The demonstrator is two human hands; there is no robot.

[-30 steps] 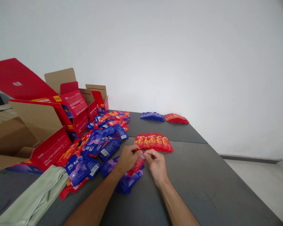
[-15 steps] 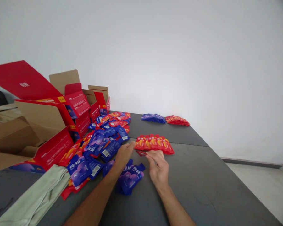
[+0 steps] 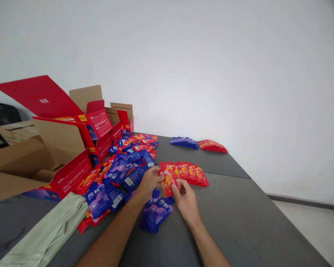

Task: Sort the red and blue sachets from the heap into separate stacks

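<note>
Between my two hands is a red sachet (image 3: 167, 182), its printed front facing me. My left hand (image 3: 150, 181) pinches its upper left corner, and my right hand (image 3: 185, 196) grips its lower right edge. Just behind it lies an overlapping row of red sachets (image 3: 193, 173) on the dark table (image 3: 225, 207). Below my hands sit several blue sachets (image 3: 157, 213), partly under my left forearm. A mixed heap of blue and red sachets (image 3: 119, 170) spreads to the left of my left hand.
Open red cartons (image 3: 72, 168) line the left side, flaps raised. A pale green cloth (image 3: 48, 230) lies in front of them. Towards the wall are a fanned row of blue sachets (image 3: 184, 142) and one of red sachets (image 3: 213, 145). The table's right edge drops to the floor.
The red sachet has been turned up to show its front, with both hands now on it. The view has shifted slightly to the left.
</note>
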